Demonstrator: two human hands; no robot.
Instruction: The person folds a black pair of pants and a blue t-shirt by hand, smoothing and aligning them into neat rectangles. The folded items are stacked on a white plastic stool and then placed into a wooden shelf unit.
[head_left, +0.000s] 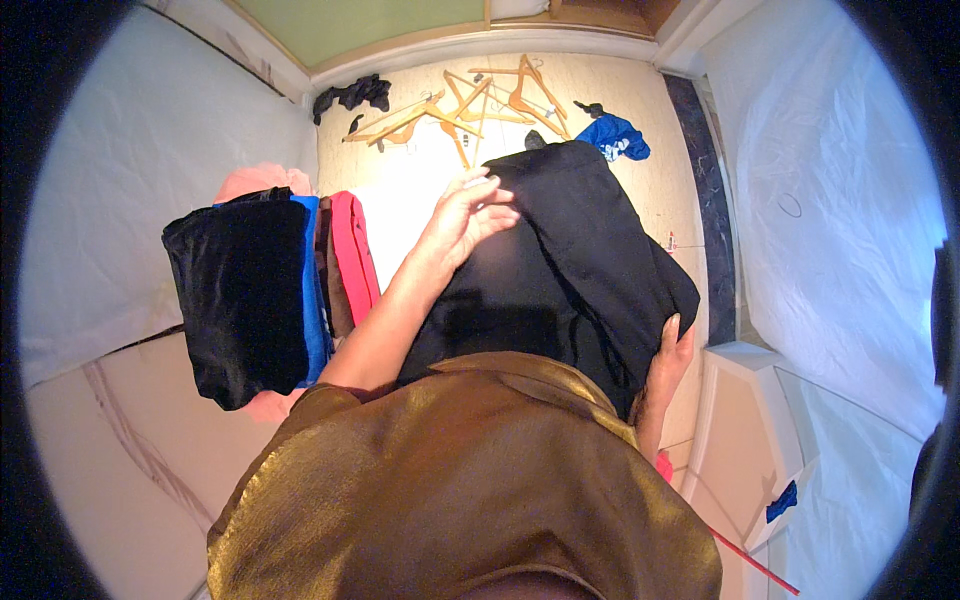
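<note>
A black cloth garment (585, 202), partly folded with loose creases, lies across my lap. My left hand (474, 210) is at its far left edge, with the fingers apart and slightly curled. Nothing shows between those fingers; whether they touch the cloth is hard to tell. On the right, my right hand (671, 356) grips the garment's edge, thumb on top and the other fingers hidden beneath. A brown-gold shiny cloth (480, 465) covers my body and hides the garment's near part.
To my left is a pile of folded clothes topped by a black velvety piece (240, 292), beside a red folded cloth (355, 251). Several wooden hangers (465, 112) lie on the floor ahead, between a black cloth (356, 94) and a blue cloth (615, 135). Pale plastic sheeting (832, 225) hangs at right.
</note>
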